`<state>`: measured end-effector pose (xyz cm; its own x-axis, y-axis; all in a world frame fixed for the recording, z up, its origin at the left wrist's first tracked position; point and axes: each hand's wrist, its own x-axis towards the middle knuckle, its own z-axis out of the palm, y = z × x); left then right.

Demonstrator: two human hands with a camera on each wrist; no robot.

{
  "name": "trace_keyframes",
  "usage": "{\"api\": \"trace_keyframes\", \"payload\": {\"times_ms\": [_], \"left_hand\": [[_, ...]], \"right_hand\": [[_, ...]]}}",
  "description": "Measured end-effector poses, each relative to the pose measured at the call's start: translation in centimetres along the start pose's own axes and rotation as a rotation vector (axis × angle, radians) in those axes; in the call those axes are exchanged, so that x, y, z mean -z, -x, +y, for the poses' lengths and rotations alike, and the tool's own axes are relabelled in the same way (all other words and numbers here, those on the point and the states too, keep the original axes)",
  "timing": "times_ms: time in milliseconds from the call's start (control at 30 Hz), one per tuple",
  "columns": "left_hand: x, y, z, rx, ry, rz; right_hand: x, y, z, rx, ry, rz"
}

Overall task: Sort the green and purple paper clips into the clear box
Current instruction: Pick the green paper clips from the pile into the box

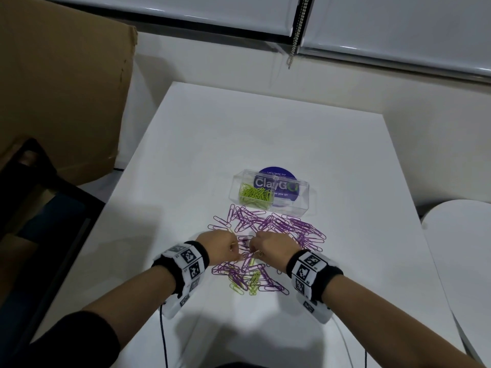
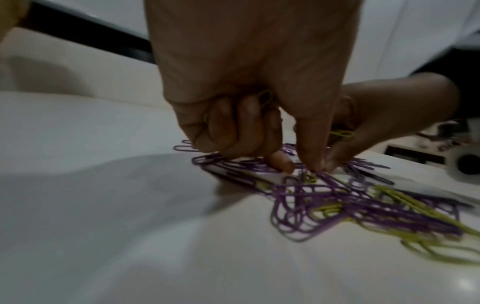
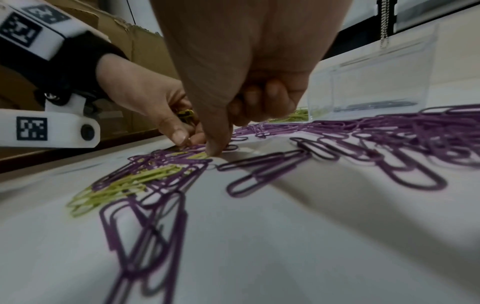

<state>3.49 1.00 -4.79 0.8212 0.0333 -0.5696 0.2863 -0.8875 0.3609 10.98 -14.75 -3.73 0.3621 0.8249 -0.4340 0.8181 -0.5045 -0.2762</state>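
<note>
Clear plastic two-compartment box (image 1: 303,201) held green clips in its left compartment; right one empty. Loose purple wire paper clips (image 1: 268,224) remained on the table. Left hand (image 1: 220,247) and right hand (image 1: 273,245) each clutched green paper clips (image 2: 265,98), picking more.

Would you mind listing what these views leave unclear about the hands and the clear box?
- Left hand: curled fingers hide how many green clips it holds, left wrist view.
- Right hand: the palm's contents are hidden behind its fingers, right wrist view.
- Clear box: right compartment's contents unreadable, head view; the label beneath shows through.
</note>
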Motion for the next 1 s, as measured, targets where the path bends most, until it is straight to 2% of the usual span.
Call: {"api": "trace_keyframes", "payload": {"times_ms": [100, 233, 367, 600, 700, 833, 1000], "left_hand": [[-0.3, -0.1, 0.7, 0.001, -0.099, 0.022], [0.1, -0.2, 0.8, -0.02, -0.132, -0.013], [1.7, -0.4, 0.7, -0.041, -0.029, -0.006], [5.1, -1.8, 2.8, -0.095, -0.003, 0.202], [4.5, -1.7, 3.2, -0.13, -0.087, 0.162], [2.6, -0.9, 2.2, -0.139, -0.255, 0.053], [2.7, 0.0, 0.9, -0.096, -0.195, 0.144]], "right_hand": [[-0.2, -0.1, 0.2, -0.017, -0.035, 0.02], [-0.4, 0.3, 0.9, -0.046, -0.109, 0.041], [-0.1, 1.3, 2.4, -0.117, -0.236, 0.153], [1.4, 1.8, 4.5, -0.342, -0.258, 0.282], [1.2, 1.9, 3.7, -0.268, -0.227, 0.247], [0.0, 2.1, 1.6, -0.078, -0.137, 0.057], [-1.1, 1.5, 0.4, -0.014, -0.078, 0.016]]}}
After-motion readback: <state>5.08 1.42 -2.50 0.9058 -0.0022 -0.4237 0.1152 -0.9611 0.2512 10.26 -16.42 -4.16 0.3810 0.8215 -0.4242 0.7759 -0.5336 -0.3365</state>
